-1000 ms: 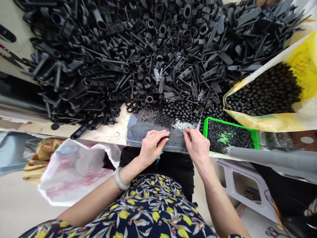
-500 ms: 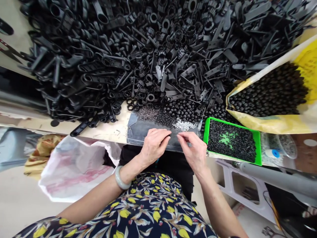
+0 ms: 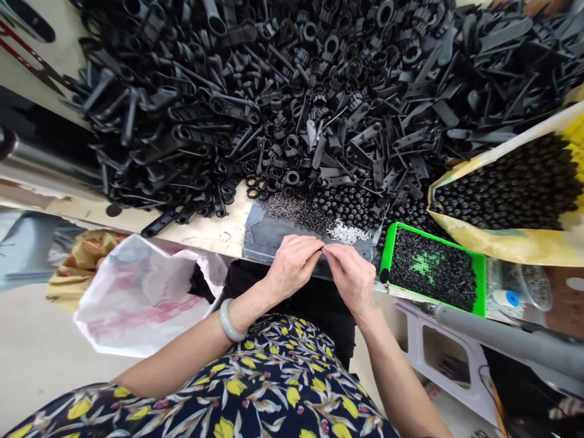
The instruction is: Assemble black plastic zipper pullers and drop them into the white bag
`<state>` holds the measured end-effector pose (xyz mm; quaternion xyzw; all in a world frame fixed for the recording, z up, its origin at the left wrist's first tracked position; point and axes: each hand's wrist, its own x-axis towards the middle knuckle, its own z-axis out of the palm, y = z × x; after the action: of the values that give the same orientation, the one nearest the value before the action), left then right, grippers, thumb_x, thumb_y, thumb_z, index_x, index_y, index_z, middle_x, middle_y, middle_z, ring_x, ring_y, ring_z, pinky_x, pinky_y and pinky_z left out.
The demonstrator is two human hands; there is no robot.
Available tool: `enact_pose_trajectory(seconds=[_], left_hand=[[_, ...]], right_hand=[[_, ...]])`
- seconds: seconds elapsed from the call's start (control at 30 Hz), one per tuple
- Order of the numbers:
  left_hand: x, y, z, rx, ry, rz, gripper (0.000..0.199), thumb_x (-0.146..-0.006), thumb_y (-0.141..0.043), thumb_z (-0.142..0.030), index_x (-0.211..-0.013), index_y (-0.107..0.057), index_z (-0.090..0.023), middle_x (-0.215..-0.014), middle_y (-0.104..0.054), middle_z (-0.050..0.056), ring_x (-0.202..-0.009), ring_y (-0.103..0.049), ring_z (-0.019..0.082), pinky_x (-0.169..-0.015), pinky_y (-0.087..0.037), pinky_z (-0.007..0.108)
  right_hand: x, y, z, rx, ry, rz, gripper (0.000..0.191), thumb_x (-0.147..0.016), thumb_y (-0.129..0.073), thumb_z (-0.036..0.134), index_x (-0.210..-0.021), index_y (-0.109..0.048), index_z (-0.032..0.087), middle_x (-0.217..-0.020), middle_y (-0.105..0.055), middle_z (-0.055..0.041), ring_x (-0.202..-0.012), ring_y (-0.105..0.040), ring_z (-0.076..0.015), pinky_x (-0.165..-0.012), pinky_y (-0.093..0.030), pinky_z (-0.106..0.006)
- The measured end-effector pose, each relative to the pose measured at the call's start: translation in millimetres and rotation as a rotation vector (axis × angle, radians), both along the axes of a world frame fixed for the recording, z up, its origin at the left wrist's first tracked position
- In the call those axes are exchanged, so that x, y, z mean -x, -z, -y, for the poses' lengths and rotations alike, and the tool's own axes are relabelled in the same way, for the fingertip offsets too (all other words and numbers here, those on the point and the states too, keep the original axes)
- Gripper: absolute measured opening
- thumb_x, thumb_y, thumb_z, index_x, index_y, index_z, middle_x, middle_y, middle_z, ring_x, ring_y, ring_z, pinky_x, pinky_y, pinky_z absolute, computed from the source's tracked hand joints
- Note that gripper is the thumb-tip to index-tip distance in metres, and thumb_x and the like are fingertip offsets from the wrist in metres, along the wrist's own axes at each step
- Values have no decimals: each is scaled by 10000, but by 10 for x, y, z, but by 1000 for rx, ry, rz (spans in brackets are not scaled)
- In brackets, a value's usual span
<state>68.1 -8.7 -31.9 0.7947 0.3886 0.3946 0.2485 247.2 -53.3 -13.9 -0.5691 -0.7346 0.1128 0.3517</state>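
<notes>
centrally, two bare hands meet just over the near edge of a worktable (image 3: 201, 234), above a dark grey mat (image 3: 269, 234); the left hand (image 3: 292, 267) pinches a small dark part (image 3: 322, 249) between thumb and forefinger, its other fingers curled; the right hand (image 3: 353, 277) comes in from the other side, thumb and forefinger closed together at the same part; whether they grip it or something tiny is too small to tell; the small dark part lies right where the fingertips of both hands meet; a pale bangle (image 3: 230, 322) circles the left wrist.

just beyond the right hand, a pile of short silvery pins (image 3: 349, 232) rests on the mat, with a small tool with a pale handle (image 3: 377, 235) near it; behind are black beads (image 3: 347, 204) and tiny brownish pieces (image 3: 283, 207); a huge heap of black plastic parts (image 3: 182, 109) fills the far side.

on the right, a green tray (image 3: 480, 286) holds small black pieces with a few bright green ones; beyond it, a yellow and white bag (image 3: 506, 240) gapes open, full of black beads; a white bag (image 3: 137, 304) hangs below the table's edge on the left.
</notes>
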Motion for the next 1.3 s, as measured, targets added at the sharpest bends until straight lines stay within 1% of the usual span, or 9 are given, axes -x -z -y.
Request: enact_pose_trajectory(seconds=[0.33,0.5,0.6,0.7,0.77,0.9,1.0,1.1,1.3], left_hand=[[9,53,4,4,0,68,195,-1037,-603,-211,-1155,-759,-206,-1128,-827,91,-1134,-773,244,-1009,-582,457],[5,74,3,38,-7,92,166,-1018,-635,-206,-1122,-764,-219,-1084,-836,79,-1106,-782,243,-993,-574,457],[-2,84,3,30,-16,108,152,-1008,-648,-197,-1106,-763,-212,-1064,-838,78,-1087,-787,240,-986,-571,445],[-7,85,2,-5,-22,130,141,-1001,-655,-188,-1101,-754,-198,-1051,-838,78,-1064,-792,233,-978,-570,432],[-9,87,3,-13,-22,120,136,-1005,-650,-198,-1101,-746,-196,-1054,-836,79,-1063,-791,233,-981,-568,434],[-13,105,12,-32,-24,88,143,-1018,-630,-203,-1118,-732,-191,-1077,-829,87,-1081,-783,233,-998,-557,440],[-21,124,18,-64,-27,102,140,-1015,-633,-190,-1121,-724,-177,-1072,-826,93,-1080,-781,228,-991,-557,428],[-28,137,19,-58,-41,115,130,-1011,-640,-199,-1106,-728,-184,-1061,-829,88,-1062,-785,229,-982,-560,429],[-40,132,23,-5,-45,101,117,-1003,-632,-203,-1069,-729,-207,-1047,-834,67,-1065,-785,232,-984,-549,431]], right_hand=[[-9,-10,-14,-11,-48,-16,277,-1034,-588,166,-1230,-753,269,-1182,-801,-65,-1047,-781,-191,-966,-643,-345],[-83,-172,395,-29,30,51,386,-996,-625,142,-1337,-709,303,-1204,-799,-55,-1003,-794,-208,-919,-660,-362],[-236,-298,819,-65,200,-3,330,-938,-697,152,-1214,-756,323,-1010,-820,-43,-843,-793,-244,-771,-660,-407],[-496,-370,1051,-254,608,-248,59,-926,-722,305,-972,-758,307,-755,-716,-33,-651,-706,-259,-662,-613,-472],[-701,-406,1013,-386,708,-452,207,-863,-788,422,-1029,-719,319,-841,-688,-17,-746,-705,-255,-720,-613,-478],[-969,-564,637,-327,475,-663,640,-740,-887,501,-1297,-602,365,-1193,-710,-41,-973,-728,-245,-854,-622,-463],[-923,-736,358,-283,410,-640,460,-843,-792,411,-1252,-631,278,-889,-700,-9,-621,-647,-156,-689,-633,-402],[-709,-823,178,-196,296,-713,235,-886,-741,353,-1080,-644,264,-802,-638,23,-580,-597,-128,-638,-644,-366],[-72,-717,-167,-161,21,-844,319,-927,-734,404,-1152,-539,289,-719,-699,76,-462,-583,-122,-561,-628,-328]])
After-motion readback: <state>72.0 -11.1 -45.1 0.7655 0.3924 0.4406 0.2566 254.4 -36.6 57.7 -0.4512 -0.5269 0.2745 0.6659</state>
